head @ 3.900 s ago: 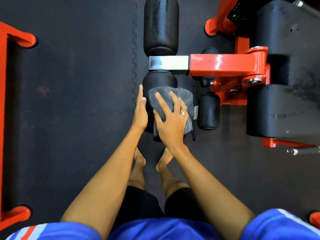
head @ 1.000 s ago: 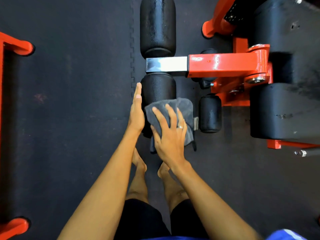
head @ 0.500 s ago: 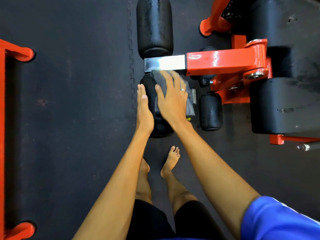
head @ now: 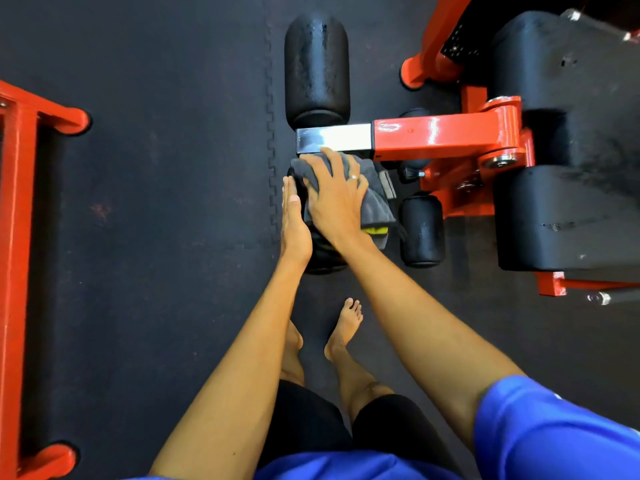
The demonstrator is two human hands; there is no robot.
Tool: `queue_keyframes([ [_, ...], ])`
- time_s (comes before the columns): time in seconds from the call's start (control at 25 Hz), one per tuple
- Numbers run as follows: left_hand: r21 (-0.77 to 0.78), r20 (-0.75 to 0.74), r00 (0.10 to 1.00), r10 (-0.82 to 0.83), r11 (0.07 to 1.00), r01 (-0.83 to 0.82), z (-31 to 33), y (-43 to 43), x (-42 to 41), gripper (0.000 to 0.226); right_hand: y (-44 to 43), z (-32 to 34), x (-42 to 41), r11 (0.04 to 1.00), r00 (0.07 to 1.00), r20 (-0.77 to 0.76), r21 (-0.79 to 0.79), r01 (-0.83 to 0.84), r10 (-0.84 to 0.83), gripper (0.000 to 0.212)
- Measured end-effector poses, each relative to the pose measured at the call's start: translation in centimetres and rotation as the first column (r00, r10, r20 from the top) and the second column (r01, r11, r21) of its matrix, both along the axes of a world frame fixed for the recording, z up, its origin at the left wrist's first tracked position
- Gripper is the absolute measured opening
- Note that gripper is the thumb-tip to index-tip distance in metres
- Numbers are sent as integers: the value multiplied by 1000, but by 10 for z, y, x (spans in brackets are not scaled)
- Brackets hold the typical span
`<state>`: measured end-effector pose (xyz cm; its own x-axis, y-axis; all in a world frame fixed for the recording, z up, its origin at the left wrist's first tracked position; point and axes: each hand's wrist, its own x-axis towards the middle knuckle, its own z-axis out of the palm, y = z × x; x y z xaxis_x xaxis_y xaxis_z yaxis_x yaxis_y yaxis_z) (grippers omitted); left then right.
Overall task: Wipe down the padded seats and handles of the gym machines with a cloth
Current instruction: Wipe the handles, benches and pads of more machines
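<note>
- Standing barefoot on the dark floor mat (head: 138,237), the person leaned over the near roller pad (head: 327,263); only its near end showed below the wrists.
- Left hand (head: 294,223) lay flat against the pad's left side, fingers straight and together, gripping nothing.
- Right hand (head: 336,199) pressed palm-down on the grey cloth (head: 375,199), fingers spread, not curled round it.
- Risk, as judged: the pad probably turns on its axle, so a hard stroke could roll it and slip the cloth off. The left hand looked placed to brace against that.
- Cloth lay over the pad's top under the right palm, loose folds hanging off the right side near the small roller (head: 422,230).
- Fingertips touched the steel bar (head: 334,138); a longer push could jam them on its edge.
- Far roller pad (head: 317,67), beyond the bar, carried no cloth.
</note>
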<state>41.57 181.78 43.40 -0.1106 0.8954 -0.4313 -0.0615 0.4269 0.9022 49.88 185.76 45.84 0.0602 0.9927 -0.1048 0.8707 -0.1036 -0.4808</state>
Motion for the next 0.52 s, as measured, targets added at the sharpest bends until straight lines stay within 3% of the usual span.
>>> queue_keyframes([
  [0.24, -42, -132, 991, -27, 999, 21, 6, -16, 6, 50, -58, 0, 18, 992, 998, -25, -110, 59, -62, 68],
  [0.36, -111, -229, 973, 16, 993, -42, 36, -28, 18, 50, -81, 3, 41, 993, 988, -152, -119, -14, -5, 65],
  [0.52, -70, -367, 930, -1, 997, -27, 74, -49, 52, 48, -99, 18, 71, 969, 940, -299, -226, 99, -166, 63],
])
